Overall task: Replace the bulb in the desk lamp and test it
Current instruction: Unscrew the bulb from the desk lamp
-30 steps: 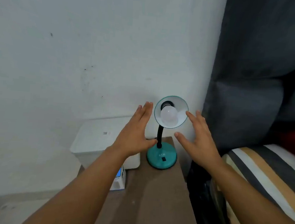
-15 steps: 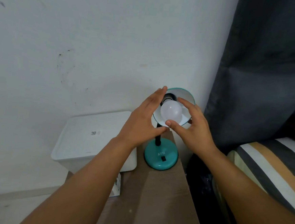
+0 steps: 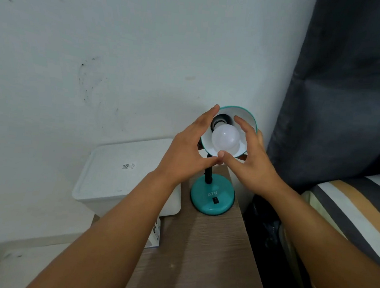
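We steady the teal metal lamp shade point(image 3: 250, 116) with left hand point(image 3: 183, 152), fingers straight; right hand point(image 3: 249, 157), curled, nearly on frosted white bulb point(image 3: 225, 138) — twist gently.

Desk lamp point(image 3: 212, 198): teal, standing upright on its round base at the far end of the wood-grain worktop point(image 3: 202, 258), near the wall. The base carries the letters "ATN" and a small black switch. A black neck rises to a teal shade point(image 3: 248, 119) with a white interior, tilted to face the viewer. Bulb point(image 3: 225, 138): white, frosted, globe-shaped, unlit, seated in the black socket inside the shade.
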